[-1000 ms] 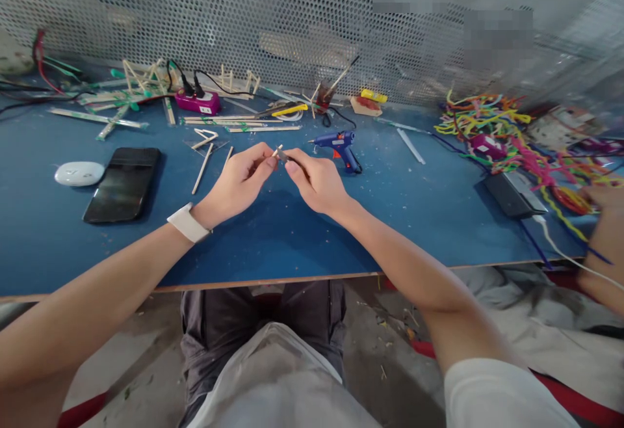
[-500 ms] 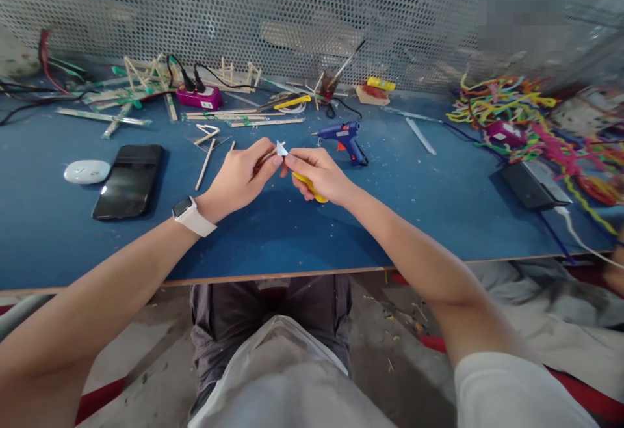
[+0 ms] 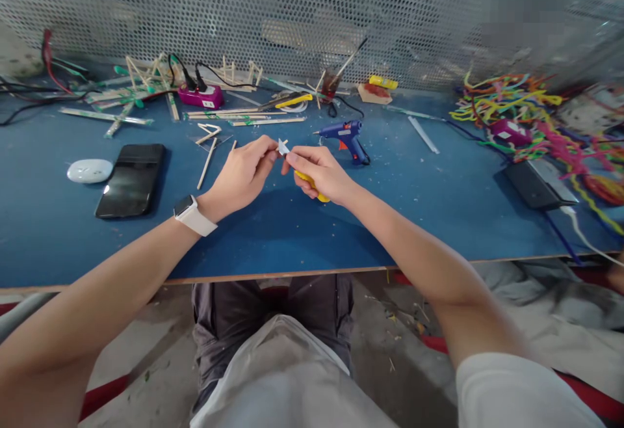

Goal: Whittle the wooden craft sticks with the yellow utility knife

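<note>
My right hand (image 3: 319, 171) is closed around the yellow handle of a utility knife (image 3: 312, 185), its pale blade pointing up and left toward my other fingertips. Pinched in my left hand (image 3: 247, 166) is a thin wooden stick (image 3: 286, 142), mostly hidden by the fingers, with the blade up against or very near its end. Both hands are above the near half of the blue table (image 3: 292, 239). Just left of my left hand lies a loose wooden stick (image 3: 207, 164) beside a small glued stick triangle (image 3: 209, 131). A blue glue gun (image 3: 345, 135) rests right of my right hand.
A black phone (image 3: 131, 181) and white mouse (image 3: 90, 171) lie at left. Along the back are a purple power strip (image 3: 201, 96), sticks (image 3: 253, 115) and another yellow cutter (image 3: 293, 99). Colourful pipe cleaners (image 3: 507, 106) and a black box (image 3: 536, 184) stand at right.
The blade has tilted and moved slightly at the stick's end. Both hands keep nearly the same place and hold; the whole view has shifted a little.
</note>
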`<action>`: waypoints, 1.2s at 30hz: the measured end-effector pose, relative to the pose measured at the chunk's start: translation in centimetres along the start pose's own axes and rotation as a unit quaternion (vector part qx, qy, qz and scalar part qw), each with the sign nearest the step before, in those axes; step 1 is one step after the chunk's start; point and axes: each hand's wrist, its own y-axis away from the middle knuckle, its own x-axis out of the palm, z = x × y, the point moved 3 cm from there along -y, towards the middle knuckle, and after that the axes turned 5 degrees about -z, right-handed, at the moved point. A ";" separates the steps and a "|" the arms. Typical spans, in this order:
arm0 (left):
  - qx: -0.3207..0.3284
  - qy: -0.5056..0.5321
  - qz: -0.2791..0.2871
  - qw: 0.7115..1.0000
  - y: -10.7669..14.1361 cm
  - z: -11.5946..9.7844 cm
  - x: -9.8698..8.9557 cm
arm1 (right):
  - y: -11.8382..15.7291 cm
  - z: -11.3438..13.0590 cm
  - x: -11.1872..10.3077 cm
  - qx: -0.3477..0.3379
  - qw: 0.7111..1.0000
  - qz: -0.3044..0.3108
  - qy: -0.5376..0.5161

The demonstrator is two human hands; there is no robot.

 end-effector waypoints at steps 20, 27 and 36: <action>-0.062 0.087 -0.019 0.994 0.1 -0.7 0.6 | -0.1 0.0 0.2 -0.002 1.000 -0.012 0.005; -0.090 0.118 -0.038 0.988 0.1 -0.8 1.1 | -0.2 0.0 0.3 -0.002 1.000 -0.029 0.005; -0.109 0.116 -0.038 0.987 0.2 -0.6 1.1 | 0.0 -0.2 0.7 0.008 0.998 -0.064 0.014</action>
